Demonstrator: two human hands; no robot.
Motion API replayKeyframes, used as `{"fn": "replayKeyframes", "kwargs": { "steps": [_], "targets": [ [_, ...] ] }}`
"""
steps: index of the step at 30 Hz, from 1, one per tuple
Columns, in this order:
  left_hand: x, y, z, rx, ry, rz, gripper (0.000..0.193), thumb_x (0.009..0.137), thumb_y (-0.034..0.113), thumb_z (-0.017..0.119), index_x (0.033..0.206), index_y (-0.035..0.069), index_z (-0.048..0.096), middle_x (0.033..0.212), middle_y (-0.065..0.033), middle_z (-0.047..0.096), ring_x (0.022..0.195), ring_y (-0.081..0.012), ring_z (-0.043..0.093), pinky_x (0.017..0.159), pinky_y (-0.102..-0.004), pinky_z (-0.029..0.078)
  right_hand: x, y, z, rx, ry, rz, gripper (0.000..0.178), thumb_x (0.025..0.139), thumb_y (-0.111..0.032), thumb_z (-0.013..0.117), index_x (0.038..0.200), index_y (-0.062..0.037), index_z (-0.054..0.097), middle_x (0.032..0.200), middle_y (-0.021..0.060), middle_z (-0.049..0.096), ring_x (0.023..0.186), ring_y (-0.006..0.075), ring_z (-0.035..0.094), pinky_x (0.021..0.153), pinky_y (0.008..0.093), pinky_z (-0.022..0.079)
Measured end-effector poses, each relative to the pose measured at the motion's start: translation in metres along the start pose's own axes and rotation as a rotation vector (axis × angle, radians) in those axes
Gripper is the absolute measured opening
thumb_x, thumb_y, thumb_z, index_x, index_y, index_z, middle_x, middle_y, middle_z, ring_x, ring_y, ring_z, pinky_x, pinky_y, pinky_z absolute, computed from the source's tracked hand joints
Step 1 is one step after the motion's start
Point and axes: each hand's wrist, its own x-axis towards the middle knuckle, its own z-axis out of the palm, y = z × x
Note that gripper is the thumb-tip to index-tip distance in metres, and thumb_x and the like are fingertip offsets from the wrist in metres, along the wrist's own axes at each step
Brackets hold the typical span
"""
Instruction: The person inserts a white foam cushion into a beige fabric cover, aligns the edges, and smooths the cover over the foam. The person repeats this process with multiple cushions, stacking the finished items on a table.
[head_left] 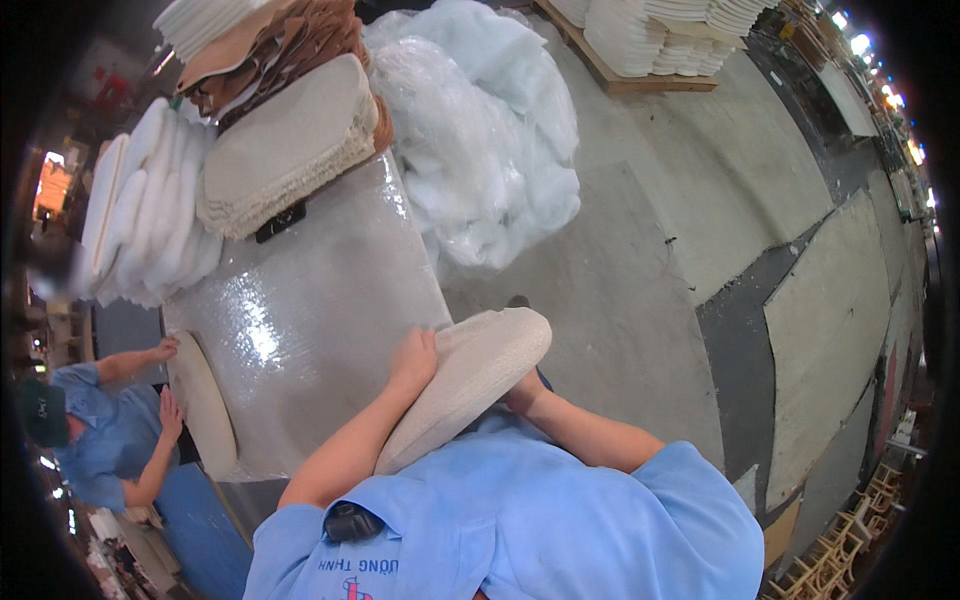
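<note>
A thick, padded seat cushion in a beige textured cover is tilted against the front of my body, by the near right edge of the table. My left hand grips its left edge with the fingers curled in. On the other side, my right hand holds the underside near the right end, its fingers mostly hidden behind the cushion. Under my left forearm lies the worktable, covered in shiny clear plastic.
Stacked beige covers, brown sheets and white pads fill the table's far left. Beyond it sits a large plastic bag of white wadding. A co-worker at left handles another beige cushion. A pallet of white pads stands far off.
</note>
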Motion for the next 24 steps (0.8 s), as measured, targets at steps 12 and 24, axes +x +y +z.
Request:
{"fn": "replayKeyframes", "kwargs": {
  "steps": [12,24],
  "targets": [
    [-0.084,-0.059,-0.037,-0.284,0.159,0.007,0.035,0.096,0.037,0.071,0.092,0.002,0.070,0.086,-0.0187,0.070,0.082,-0.0359,0.067,0.075,-0.0434,0.051,0.089,-0.157,0.082,-1.690,-0.437,0.265,0.052,0.096,-0.047,0.071,0.121,-0.0012,0.072,0.108,0.0166,0.075,0.103,0.0288,0.071,0.089,0.0430,0.055],
    [-0.130,-0.109,-0.032,-0.282,0.470,-0.271,0.041,0.102,0.040,0.065,0.086,0.003,0.066,0.079,-0.0201,0.066,0.075,-0.0424,0.063,0.065,-0.0494,0.046,0.115,-0.064,0.167,-2.177,-0.922,-0.055,0.046,0.106,-0.041,0.055,0.127,-0.0034,0.070,0.122,0.0249,0.072,0.117,0.0423,0.067,0.102,0.0488,0.051]
  ]
}}
